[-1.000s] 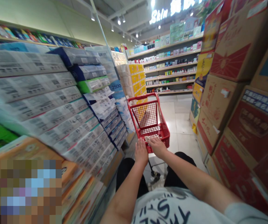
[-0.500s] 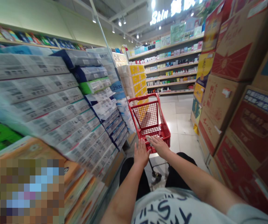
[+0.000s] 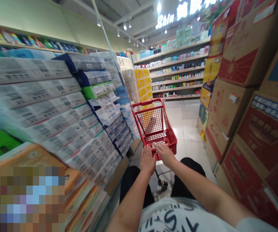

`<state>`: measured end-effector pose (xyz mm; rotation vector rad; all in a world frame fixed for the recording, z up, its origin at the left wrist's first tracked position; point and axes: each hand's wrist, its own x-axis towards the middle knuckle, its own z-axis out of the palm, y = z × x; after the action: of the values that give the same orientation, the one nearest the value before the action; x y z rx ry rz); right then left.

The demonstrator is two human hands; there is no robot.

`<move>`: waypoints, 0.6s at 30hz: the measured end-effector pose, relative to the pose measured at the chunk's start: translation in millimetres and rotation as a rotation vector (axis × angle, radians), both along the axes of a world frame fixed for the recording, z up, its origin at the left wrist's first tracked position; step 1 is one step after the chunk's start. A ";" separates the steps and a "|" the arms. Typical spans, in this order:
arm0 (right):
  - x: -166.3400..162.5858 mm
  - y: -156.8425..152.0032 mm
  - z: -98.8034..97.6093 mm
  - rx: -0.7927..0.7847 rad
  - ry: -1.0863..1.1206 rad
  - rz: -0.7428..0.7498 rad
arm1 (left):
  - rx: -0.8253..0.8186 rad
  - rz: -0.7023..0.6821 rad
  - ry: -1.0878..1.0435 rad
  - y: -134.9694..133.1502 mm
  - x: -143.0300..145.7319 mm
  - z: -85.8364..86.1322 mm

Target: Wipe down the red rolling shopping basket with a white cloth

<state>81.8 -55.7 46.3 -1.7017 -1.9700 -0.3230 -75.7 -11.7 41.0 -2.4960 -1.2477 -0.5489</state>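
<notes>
A small red shopping cart [image 3: 170, 141] with a mesh back panel stands in front of me, its basket bare inside. My left hand [image 3: 148, 160] lies over the cart's near edge, fingers stretched out flat and holding nothing visible. Close beside it, my right hand [image 3: 166, 155] is at the same edge with its fingers bent together. A small whitish piece [image 3: 154, 145] shows at the right fingertips; its kind is too small to make out. Whether either palm presses on the rim is hidden.
Stacked tissue packs [image 3: 56, 106] line the left, with orange packs [image 3: 78, 187] nearer. Cardboard cartons [image 3: 235, 106] are piled high along the right. Tiled floor [image 3: 188, 129] runs between them toward shelves [image 3: 177, 71] of small goods at the back. A thin pole [image 3: 105, 32] rises at left.
The right hand has drawn back slightly and its fingers look more bent, with less of the whitish piece showing. The left hand and cart have hardly moved.
</notes>
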 end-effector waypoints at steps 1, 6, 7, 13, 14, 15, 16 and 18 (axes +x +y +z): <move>-2.1 0.1 -0.3 0.006 0.000 0.026 | 0.002 -0.003 0.001 -0.3 -0.3 0.2; -0.6 -1.0 -1.1 0.056 0.014 0.054 | 0.024 -0.034 0.013 0.4 -4.1 -1.6; -0.5 -0.8 -1.4 0.061 0.016 0.039 | 0.028 -0.027 0.010 0.6 -4.3 -2.2; -7.2 2.2 -2.6 0.045 -0.014 0.094 | 0.032 -0.011 0.008 1.1 -6.0 -0.9; -5.8 1.9 -2.5 0.043 -0.011 0.092 | 0.030 -0.022 0.015 1.2 -6.6 -0.4; -3.5 1.2 -2.3 0.042 -0.004 0.079 | 0.029 -0.029 0.020 1.3 -6.9 -0.1; -1.1 0.5 -1.9 0.041 0.005 0.060 | 0.027 -0.031 0.021 1.2 -6.5 -0.1; 1.9 -0.5 -0.5 0.032 0.025 0.023 | 0.022 -0.012 0.011 0.6 -3.9 -0.6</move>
<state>83.6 -56.3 45.9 -1.6537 -1.9551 -0.3219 -79.6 -11.1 40.4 -2.4861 -1.2170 -0.5489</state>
